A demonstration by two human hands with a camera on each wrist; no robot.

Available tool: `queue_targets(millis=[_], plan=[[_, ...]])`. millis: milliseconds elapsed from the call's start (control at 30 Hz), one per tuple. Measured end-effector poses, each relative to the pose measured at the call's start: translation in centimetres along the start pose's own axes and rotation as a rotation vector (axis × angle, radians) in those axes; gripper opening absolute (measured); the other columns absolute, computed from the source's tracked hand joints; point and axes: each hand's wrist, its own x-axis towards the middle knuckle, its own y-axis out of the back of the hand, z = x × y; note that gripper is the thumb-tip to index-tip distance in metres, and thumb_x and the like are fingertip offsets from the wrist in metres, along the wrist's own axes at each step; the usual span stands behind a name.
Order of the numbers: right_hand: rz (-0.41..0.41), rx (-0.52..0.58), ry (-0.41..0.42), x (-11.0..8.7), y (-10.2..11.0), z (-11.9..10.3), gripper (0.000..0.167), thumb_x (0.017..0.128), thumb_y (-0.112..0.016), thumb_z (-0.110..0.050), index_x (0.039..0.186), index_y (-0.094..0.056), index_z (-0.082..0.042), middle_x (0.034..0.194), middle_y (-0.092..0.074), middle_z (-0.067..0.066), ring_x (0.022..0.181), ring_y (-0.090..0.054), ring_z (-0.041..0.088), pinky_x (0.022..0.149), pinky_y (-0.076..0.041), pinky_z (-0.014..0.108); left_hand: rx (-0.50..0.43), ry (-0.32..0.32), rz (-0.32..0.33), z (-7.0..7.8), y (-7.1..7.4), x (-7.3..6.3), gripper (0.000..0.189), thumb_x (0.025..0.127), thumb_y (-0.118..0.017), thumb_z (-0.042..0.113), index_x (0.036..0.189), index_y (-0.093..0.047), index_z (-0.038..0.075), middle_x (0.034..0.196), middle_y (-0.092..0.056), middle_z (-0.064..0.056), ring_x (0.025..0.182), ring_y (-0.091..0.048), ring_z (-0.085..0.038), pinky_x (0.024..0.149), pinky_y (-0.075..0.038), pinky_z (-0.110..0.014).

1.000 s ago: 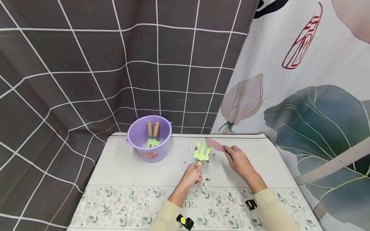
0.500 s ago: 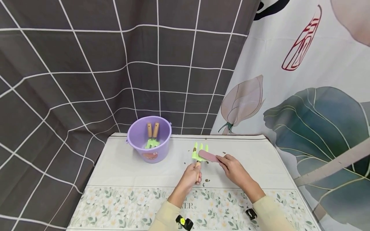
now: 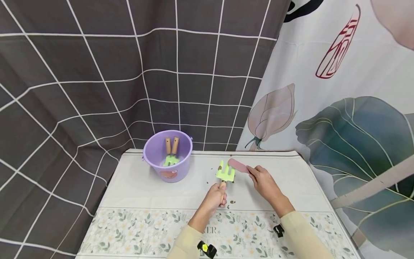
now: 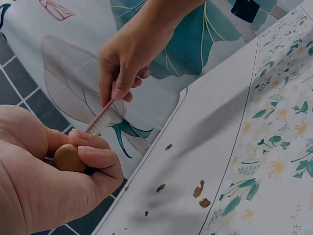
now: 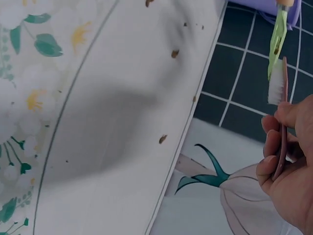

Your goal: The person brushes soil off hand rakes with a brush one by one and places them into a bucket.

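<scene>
My left hand grips the wooden handle of a small garden fork, its light green tines pointing away from me. Brown dirt clings to one tine. In the left wrist view the round end of the fork's handle shows in the curled fingers. A pink brush is held by my right hand, thumb and fingers round its handle. Its white bristles are right at the green tines in the right wrist view. From the head view, the brush's back covers part of the rightmost tine.
A purple bucket stands left of the hands, holding two wooden-handled tools, at least one with a green head. Several dirt crumbs lie on the white tablecloth. Dark grid curtain hangs behind the table.
The brush first went down and left over the base of the tines, then back up and right to their tips. The fork and left hand shifted only slightly.
</scene>
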Motion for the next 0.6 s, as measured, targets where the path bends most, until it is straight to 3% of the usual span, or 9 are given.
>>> queue_targets(millis=[233,467,600], plan=[[-0.022,0.046,-0.038,0.4,0.9,-0.1,0.032,0.099,-0.069,-0.006,0.131,-0.069,-0.002,0.092,-0.064,0.008,0.076,-0.054,0.015,0.062,-0.051,0.033,0.009,0.004,-0.011,-0.3,-0.3,0.0,0.026,0.112,-0.040,0.023,0.120,-0.046,-0.001,0.078,-0.049,0.000,0.059,-0.044,-0.007,0.051,-0.040,-0.018],[-0.106,0.097,0.099,-0.2,1.6,-1.8,0.032,0.098,-0.070,-0.006,0.129,-0.070,-0.005,0.092,-0.063,0.003,0.073,-0.050,0.006,0.060,-0.047,0.025,0.006,-0.006,-0.014,-0.5,-0.3,0.2,0.029,0.112,-0.040,0.022,0.124,-0.045,-0.005,0.077,-0.049,0.000,0.058,-0.044,-0.007,0.050,-0.040,-0.017],[-0.143,0.088,0.125,-0.5,1.5,-2.3,0.030,0.098,-0.070,-0.007,0.128,-0.072,-0.005,0.091,-0.062,0.000,0.072,-0.048,0.005,0.059,-0.045,0.022,0.009,-0.012,-0.025,-0.4,-0.4,0.2,0.029,0.113,-0.040,0.023,0.124,-0.045,-0.003,0.077,-0.049,0.000,0.058,-0.044,-0.007,0.051,-0.039,-0.017]])
